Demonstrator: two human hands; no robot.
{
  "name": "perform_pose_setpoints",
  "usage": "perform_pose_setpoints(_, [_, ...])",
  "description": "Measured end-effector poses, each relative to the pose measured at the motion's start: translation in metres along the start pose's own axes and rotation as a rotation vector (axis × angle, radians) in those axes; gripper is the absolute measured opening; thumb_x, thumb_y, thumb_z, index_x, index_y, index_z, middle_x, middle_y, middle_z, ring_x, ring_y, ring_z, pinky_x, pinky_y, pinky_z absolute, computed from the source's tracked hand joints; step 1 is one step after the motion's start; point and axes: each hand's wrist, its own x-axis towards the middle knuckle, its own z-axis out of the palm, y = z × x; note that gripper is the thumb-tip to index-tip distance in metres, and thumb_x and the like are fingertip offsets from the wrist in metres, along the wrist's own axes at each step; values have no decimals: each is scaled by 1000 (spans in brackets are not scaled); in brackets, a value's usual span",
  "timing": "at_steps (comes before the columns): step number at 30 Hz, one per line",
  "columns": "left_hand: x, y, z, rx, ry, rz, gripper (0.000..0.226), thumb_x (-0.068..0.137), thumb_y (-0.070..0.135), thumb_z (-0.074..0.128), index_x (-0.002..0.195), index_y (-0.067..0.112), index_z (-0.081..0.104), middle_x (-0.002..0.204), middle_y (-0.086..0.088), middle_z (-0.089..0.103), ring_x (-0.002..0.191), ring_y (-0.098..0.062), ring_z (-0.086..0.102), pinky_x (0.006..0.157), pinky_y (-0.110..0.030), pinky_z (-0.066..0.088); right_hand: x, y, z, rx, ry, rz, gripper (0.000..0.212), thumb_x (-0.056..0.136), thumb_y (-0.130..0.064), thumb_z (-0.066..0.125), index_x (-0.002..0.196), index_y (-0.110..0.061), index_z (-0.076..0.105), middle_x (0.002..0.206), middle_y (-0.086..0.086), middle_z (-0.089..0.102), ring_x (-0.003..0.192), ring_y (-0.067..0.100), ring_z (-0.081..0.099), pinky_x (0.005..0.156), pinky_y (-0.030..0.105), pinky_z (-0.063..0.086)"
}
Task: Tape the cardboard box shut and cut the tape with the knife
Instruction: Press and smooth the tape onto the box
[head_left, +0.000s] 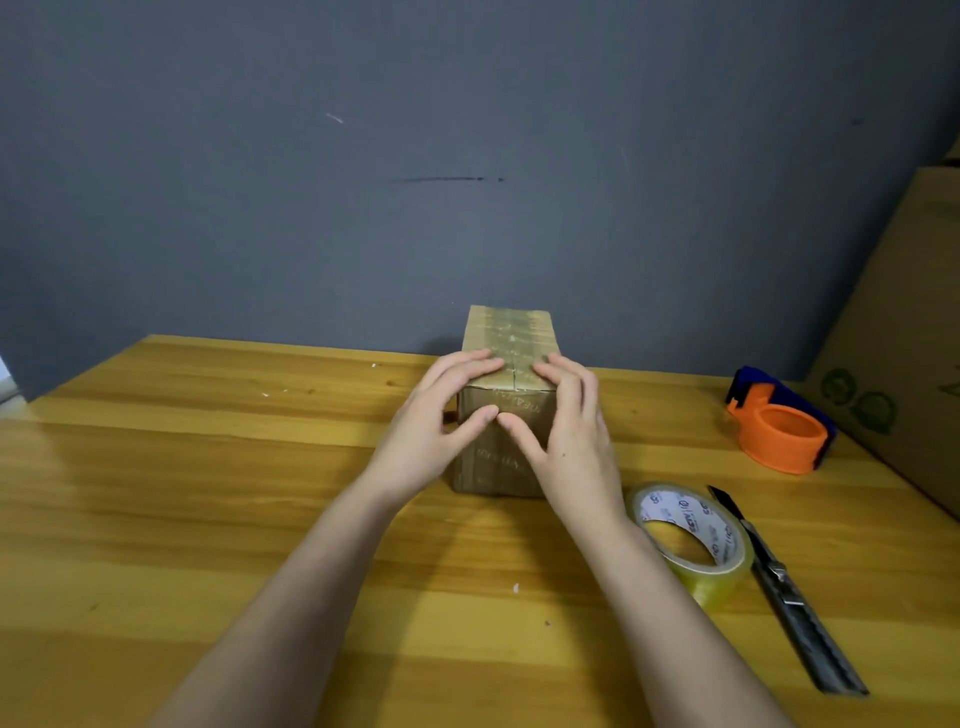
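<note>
While both hands press box | tape roll print illegible

Left of the fingers the desk lies bare, giving a hand free passage. Behind them the cardboard box stands close to the grey wall, blocking the way. Right of the fingers lie the tape roll, the knife just beside it, and an orange dispenser before a large carton.
</note>
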Motion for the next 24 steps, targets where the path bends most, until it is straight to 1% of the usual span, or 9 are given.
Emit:
perform_pose_setpoints(6, [-2,0,-2,116,-72,38,64,79,20,71,135,31,43,141,16,36,133,5,31,106,-38,42,-2,7,-9,3,-109,-59,72,76,-38,72,137,-21,37,146,-6,31,132,15,41,102,32,40])
perform_pose_setpoints(9, [-2,3,0,167,-58,19,69,73,26,74,133,31,42,140,17,36,131,2,34,110,-36,37,-1,11,-15,39,-185,-48,78,73,-34,75,138,-28,34,146,-13,27,133,11,38,101,29,38])
perform_pose_setpoints(10, [-3,5,1,171,-35,7,66,72,31,73,131,32,43,139,18,37,130,1,35,109,-34,37,-1,12,-17,68,-189,-40,74,74,-34,73,137,-30,34,146,-15,27,132,9,38,101,28,38])
perform_pose_setpoints(12, [-4,13,7,159,44,-29,54,75,45,63,125,34,47,134,22,40,126,2,41,101,-29,41,-1,9,-18,136,-154,-12,57,83,-38,62,134,-32,38,144,-18,30,130,6,40,100,30,41])
perform_pose_setpoints(15, [-3,22,18,220,157,-80,37,84,49,54,117,34,49,128,23,44,118,0,49,86,-26,43,1,1,-16,164,-82,56,38,92,-41,48,129,-31,44,140,-17,37,125,6,44,96,31,43])
perform_pose_setpoints(17, [-2,23,22,260,191,-81,31,87,47,50,115,34,49,127,22,45,116,-2,51,82,-26,44,1,-1,-13,146,-41,62,37,93,-43,46,127,-30,47,137,-15,41,123,8,46,95,30,42])
perform_pose_setpoints(19, [-1,22,22,266,196,-69,30,88,46,50,115,34,50,126,21,46,116,-3,51,83,-27,46,1,-1,-11,142,-26,57,36,92,-44,47,125,-29,49,135,-15,42,122,8,48,94,30,43])
perform_pose_setpoints(22, [-1,18,18,271,176,-49,33,87,46,53,118,33,51,127,21,46,118,-2,50,88,-27,46,4,2,-12,123,-46,41,37,90,-44,51,124,-29,50,135,-14,43,120,10,49,93,30,43])
perform_pose_setpoints(24, [-2,17,17,280,160,-34,37,86,45,55,121,33,50,130,21,45,119,-1,48,89,-25,44,5,5,-15,110,-80,24,40,89,-43,53,126,-29,48,136,-14,41,120,10,49,93,33,46])
